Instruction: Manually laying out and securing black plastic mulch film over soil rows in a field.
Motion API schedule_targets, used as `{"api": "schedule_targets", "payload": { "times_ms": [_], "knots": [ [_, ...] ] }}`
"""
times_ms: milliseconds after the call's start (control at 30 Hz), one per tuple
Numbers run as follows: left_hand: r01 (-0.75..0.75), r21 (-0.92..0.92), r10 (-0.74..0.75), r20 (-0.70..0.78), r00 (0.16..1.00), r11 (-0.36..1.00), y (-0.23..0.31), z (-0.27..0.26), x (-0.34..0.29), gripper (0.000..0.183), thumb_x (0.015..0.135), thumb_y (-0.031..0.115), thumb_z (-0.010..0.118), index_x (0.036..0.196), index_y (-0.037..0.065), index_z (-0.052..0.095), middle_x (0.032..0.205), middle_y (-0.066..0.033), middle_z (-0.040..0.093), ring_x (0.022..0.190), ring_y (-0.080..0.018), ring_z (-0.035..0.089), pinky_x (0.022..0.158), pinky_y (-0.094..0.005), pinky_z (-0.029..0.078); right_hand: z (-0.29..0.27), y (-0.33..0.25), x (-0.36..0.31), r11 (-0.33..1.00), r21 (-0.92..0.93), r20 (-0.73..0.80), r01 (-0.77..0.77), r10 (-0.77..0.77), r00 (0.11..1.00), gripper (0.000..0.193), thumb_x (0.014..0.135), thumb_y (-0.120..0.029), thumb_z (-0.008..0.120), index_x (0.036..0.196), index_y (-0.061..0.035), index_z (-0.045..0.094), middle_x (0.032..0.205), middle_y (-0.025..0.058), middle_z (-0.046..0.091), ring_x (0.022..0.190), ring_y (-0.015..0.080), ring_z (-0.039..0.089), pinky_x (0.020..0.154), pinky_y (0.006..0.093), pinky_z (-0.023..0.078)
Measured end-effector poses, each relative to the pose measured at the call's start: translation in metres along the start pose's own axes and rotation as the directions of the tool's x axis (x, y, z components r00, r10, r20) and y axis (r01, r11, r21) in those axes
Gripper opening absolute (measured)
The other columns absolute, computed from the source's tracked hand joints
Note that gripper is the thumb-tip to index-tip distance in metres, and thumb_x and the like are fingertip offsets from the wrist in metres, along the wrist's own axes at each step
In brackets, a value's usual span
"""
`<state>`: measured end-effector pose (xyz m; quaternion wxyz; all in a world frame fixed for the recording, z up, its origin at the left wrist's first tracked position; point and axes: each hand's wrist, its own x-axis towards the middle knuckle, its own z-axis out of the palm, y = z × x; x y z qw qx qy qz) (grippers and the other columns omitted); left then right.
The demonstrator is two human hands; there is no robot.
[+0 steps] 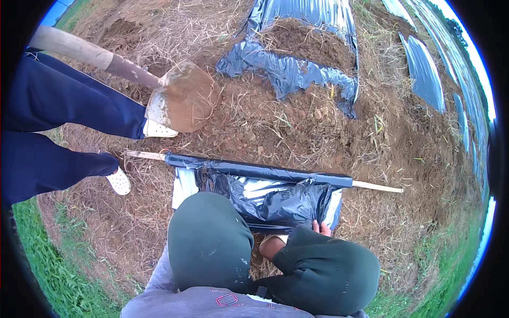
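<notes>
A roll of black plastic film [254,169] lies across the ground before my knees, wound on a wooden pole [377,187] that sticks out at both ends. Loose film [289,204], black on one face and silvery on the other, spreads crumpled from the roll toward me. My right hand [322,229] is at the near right corner of this sheet, its fingers closed on the film's edge; my right knee hides part of the hand. My left sleeve [161,271] runs down beside my left knee, and the left hand is hidden behind it.
At the left stands another person in dark blue trousers [74,100] and white clogs [119,182]. A soil-covered shovel [188,98] rests beside their foot. Ahead, silvery film [307,13] covers a bed, with soil [310,45] heaped on its end. More covered rows [424,71] lie at right.
</notes>
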<state>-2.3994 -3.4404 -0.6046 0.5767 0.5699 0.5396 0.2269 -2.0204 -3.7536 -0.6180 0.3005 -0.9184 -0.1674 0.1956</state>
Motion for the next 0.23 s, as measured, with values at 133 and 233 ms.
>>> {"api": "schedule_targets", "payload": {
  "times_ms": [133,233],
  "knots": [
    [-0.108,0.013,0.109,-0.031,0.994,0.994,0.012,-0.017,0.009,0.025,0.088,0.024,0.069,0.100,0.002,0.067,0.081,-0.0033,0.067,0.074,-0.0096,0.062,0.068,-0.0289,0.050,-0.029,-0.075,0.047,0.884,0.422,0.058,0.201,-0.248,0.967,0.016,0.094,-0.009,0.059,0.085,0.0036,0.059,0.077,0.0041,0.062,0.071,0.0062,0.051,0.065,0.0255,0.043],
    [-0.122,0.027,0.124,-0.093,0.988,0.992,0.017,-0.042,0.013,0.025,0.087,0.023,0.069,0.099,0.001,0.067,0.081,-0.0039,0.067,0.074,-0.0101,0.062,0.068,-0.0294,0.050,-0.033,-0.138,0.074,0.812,0.532,0.017,0.239,-0.292,0.956,0.012,0.094,-0.008,0.058,0.098,0.0030,0.061,0.080,0.0044,0.065,0.074,0.0080,0.057,0.070,0.0240,0.047]
  ]
}}
